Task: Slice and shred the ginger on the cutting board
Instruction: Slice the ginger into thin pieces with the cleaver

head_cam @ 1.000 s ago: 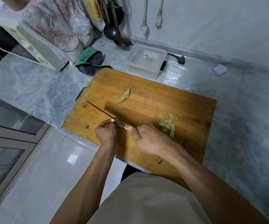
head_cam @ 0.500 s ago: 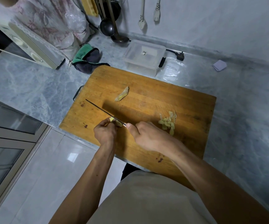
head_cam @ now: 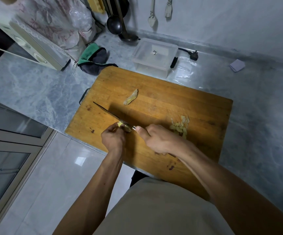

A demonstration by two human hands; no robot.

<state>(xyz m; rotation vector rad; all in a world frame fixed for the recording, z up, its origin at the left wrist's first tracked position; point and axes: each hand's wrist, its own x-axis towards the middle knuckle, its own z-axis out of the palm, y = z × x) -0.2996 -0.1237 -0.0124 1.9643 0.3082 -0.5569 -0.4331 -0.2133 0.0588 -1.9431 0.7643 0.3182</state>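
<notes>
Left hand (head_cam: 113, 138) pinches the ginger (head_cam: 125, 127); right hand (head_cam: 157, 140) grips the knife (head_cam: 110, 113). Best to tuck fingertips back and cut thin.

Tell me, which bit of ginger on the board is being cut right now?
The small piece that the left hand holds under the knife. The long slice lies alone farther back, and the cut pile sits right of the right hand.

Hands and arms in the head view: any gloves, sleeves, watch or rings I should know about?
None visible. The left hand and right hand are bare, with no gloves, rings or watch. Both forearms are uncovered up to the frame's edge; no sleeve shows. A beige garment covers the torso.
</notes>
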